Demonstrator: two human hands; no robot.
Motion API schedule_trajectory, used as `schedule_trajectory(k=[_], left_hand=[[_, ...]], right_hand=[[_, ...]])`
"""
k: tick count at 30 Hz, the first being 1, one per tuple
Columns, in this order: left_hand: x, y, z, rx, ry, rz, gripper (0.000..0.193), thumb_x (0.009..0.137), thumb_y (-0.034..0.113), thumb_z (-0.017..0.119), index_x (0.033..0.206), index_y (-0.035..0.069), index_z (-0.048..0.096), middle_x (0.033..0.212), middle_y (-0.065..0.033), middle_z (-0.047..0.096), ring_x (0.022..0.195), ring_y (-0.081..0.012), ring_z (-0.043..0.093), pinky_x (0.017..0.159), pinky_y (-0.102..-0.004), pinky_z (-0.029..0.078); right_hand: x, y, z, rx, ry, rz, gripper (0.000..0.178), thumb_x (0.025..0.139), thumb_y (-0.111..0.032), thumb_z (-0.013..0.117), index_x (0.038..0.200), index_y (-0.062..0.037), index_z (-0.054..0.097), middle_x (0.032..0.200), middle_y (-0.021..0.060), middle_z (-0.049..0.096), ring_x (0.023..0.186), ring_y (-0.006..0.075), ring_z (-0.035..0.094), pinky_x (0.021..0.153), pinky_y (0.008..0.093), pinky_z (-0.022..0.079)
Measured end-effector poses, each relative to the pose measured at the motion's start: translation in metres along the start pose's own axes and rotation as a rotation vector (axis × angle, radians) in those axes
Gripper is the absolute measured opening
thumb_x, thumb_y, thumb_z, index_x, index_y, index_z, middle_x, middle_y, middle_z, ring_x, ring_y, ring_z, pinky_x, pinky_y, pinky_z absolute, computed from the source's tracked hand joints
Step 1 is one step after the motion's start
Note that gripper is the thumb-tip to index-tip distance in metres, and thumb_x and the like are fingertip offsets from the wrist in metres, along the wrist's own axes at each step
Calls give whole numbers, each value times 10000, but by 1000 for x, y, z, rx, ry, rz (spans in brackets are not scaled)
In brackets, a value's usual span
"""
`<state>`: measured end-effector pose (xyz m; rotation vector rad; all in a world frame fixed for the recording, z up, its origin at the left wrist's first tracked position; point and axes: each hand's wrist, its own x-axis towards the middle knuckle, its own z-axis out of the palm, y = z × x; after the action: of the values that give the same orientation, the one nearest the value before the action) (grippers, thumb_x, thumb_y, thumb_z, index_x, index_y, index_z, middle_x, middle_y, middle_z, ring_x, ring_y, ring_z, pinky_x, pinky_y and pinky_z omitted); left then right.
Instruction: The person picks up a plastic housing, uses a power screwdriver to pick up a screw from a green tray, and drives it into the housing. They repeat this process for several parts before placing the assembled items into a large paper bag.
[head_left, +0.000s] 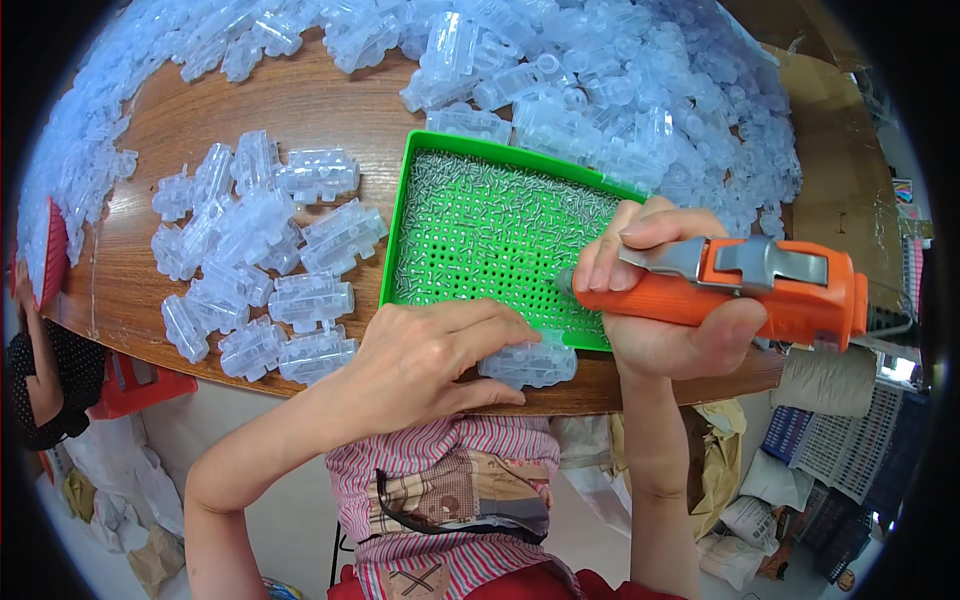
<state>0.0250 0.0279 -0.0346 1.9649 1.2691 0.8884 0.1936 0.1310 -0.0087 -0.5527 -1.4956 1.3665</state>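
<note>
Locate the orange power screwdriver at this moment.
In the head view, the orange screwdriver is right of centre, held in the right hand over the green tray's near-right corner.

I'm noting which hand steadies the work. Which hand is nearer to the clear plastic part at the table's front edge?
Left. The left hand lies on the clear plastic part, fingers over its left end. The right hand is just above it, gripping the orange screwdriver over the green tray.

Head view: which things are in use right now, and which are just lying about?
In use:
- orange electric screwdriver, in right hand
- clear plastic housing, under left hand
- green screw tray

Lying about:
- small group of clear housings
- big heap of housings
- red basket
</note>
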Motion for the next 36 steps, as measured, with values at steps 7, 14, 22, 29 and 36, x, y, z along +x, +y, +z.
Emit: schedule_trajectory(k=[7, 14, 22, 29, 36], left_hand=[[-1, -2, 0, 1, 3, 5, 423, 675, 282, 795, 1025, 92, 653, 974, -55, 657, 817, -212, 654, 649, -299, 529], [0, -1, 3, 13, -3, -9, 420, 675, 280, 795, 1025, 96, 652, 976, -55, 657, 818, -214, 654, 648, -303, 530], [-3, -4, 2, -9, 25, 47, 439, 690, 290, 784, 1055, 96, 636, 993, -58, 659, 832, -221, 658, 632, -305, 529], [-5, -9, 1, -34, 37, 61, 415, 704, 293, 773, 1044, 101, 634, 1000, -32, 660, 779, -211, 655, 592, -303, 516], [-7, -9, 3, -18, 23, 40, 414, 717, 313, 759, 1057, 113, 634, 1008, -21, 657, 743, -200, 649, 583, -302, 510]], right_hand=[[-1, 12, -2, 145, -67, -78, 802, 792, -758, 430, 939, 24, 527, 684, 69, 471, 564, 151, 463, 470, 288, 438], [-5, 7, -2, 48, -29, 3, 817, 785, -766, 431, 950, 28, 530, 694, 72, 476, 586, 157, 475, 498, 292, 447], [-19, -62, 10, 136, -190, -207, 711, 748, -711, 571, 947, -29, 530, 703, 45, 500, 594, 134, 489, 464, 254, 432], [-40, -61, 37, 96, -92, -194, 662, 731, -696, 611, 892, -64, 497, 649, 13, 468, 557, 124, 475, 447, 250, 420], [-43, -59, 39, 22, -97, -155, 698, 723, -724, 593, 894, -54, 495, 664, 43, 477, 607, 166, 500, 490, 288, 445]])
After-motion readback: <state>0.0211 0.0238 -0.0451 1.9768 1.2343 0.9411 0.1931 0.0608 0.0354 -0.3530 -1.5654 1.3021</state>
